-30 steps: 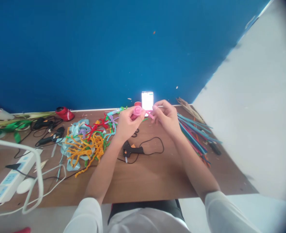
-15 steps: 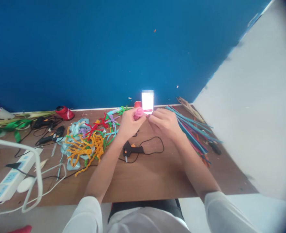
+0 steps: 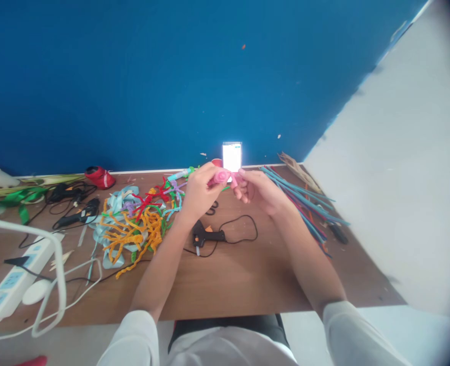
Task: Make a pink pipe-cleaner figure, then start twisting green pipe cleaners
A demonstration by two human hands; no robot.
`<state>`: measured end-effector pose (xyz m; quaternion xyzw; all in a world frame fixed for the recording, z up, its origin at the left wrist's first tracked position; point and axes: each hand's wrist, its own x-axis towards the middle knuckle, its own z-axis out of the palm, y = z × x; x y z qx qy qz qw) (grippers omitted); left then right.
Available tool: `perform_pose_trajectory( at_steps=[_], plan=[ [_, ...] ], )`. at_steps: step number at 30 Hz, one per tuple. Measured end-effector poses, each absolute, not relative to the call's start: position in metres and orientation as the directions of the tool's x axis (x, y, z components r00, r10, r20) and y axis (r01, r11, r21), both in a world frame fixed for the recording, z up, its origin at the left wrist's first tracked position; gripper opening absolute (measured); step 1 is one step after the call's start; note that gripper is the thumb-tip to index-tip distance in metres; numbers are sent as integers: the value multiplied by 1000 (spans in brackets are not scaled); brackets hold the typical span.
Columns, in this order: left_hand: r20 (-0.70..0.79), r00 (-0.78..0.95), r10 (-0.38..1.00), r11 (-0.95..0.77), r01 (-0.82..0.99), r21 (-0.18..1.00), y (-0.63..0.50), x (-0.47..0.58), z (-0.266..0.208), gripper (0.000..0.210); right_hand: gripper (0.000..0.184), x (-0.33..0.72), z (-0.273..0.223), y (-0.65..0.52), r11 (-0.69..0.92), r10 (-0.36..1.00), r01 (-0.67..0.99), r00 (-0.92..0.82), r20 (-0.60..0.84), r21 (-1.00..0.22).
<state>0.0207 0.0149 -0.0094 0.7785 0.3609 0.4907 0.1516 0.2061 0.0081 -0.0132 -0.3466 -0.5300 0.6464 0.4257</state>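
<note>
My left hand [image 3: 201, 189] is closed around a pink rolled piece [image 3: 220, 176], its rounded end facing me; whether it is ribbon or pipe cleaner I cannot tell. Thumb and forefinger of my right hand [image 3: 261, 189] pinch a pink strip [image 3: 235, 179] beside the roll, and the other fingers curl below. Right behind the hands a lit phone [image 3: 232, 156] stands upright near the wall. Below them on the table lie a black glue gun [image 3: 205, 235] with its cord and black scissors [image 3: 212, 207], partly covered by my left hand.
Left of my arms is a pile of orange pipe cleaners [image 3: 144, 231] with pale blue ribbon [image 3: 112, 256]. Blue pipe cleaners [image 3: 304, 201] fan out on the right. A power strip [image 3: 22, 277], a white bent frame [image 3: 60, 269] and more glue guns [image 3: 76, 213] occupy the left side.
My right hand has turned and opened outward, so its fingers and a pink strip between the hands now show. The pink roll has tilted and shifted slightly right.
</note>
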Motion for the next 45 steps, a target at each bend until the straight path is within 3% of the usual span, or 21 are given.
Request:
perform_pose_trajectory(
  at_steps=[4, 7, 9, 11, 13, 15, 16, 18, 21, 23, 25, 28, 31, 36, 45],
  plan=[
    [729, 335, 596, -788, 419, 451, 21, 15, -15, 18, 31, 208, -15, 8, -50, 906, -196, -422, 38, -979],
    [709, 386, 590, -793, 438, 422, 24, 12, -19, 21, 28, 206, -17, 7, 118, 920, -133, -357, 159, -984],
    [669, 414, 617, -778, 450, 439, 24, 12, -20, 20, 27, 206, -17, 7, 306, 908, 21, -306, 285, -952],
    [615, 419, 668, -739, 465, 487, 22, 15, -20, 15, 27, 206, -19, 7, 548, 833, 297, -278, 478, -782],
    [558, 378, 739, -673, 458, 581, 19, 21, -20, 14, 29, 207, -23, 8, 700, 674, 570, -325, 663, -431],
    [488, 297, 821, -570, 376, 730, 15, 28, -18, 20, 30, 207, -30, 10, 697, 502, 711, -389, 773, -95],
    [453, 246, 857, -511, 294, 807, 13, 30, -17, 22, 29, 207, -34, 11, 671, 436, 741, -398, 807, 4],
    [400, 171, 900, -426, 161, 890, 11, 31, -14, 20, 23, 207, -41, 13, 637, 370, 769, -369, 853, 57],
    [429, 148, 891, -447, 116, 887, 11, 27, -9, 19, 13, 202, -41, 10, 643, 447, 752, -216, 868, -144],
    [474, 148, 868, -494, 164, 854, 10, 23, -6, 20, 17, 197, -34, 6, 621, 571, 668, -27, 820, -411],
    [506, 144, 850, -527, 235, 817, 9, 21, -3, 20, 26, 193, -26, 2, 577, 708, 466, 123, 695, -670],
    [556, 159, 816, -574, 330, 749, 7, 21, -2, 16, 40, 191, -17, 1, 395, 919, 75, -37, 393, -916],
    [640, 203, 741, -658, 411, 632, 7, 20, -3, 12, 38, 194, -14, 3, 200, 952, -136, -206, 225, -970],
    [767, 287, 574, -787, 453, 419, 13, 16, -8, 10, 25, 197, -12, 4, -26, 945, -302, -319, 75, -953],
    [716, 374, 589, -764, 548, 341, 18, 9, -15, 18, 20, 192, -21, 6, 36, 960, -329, -252, 124, -944]
  ],
)
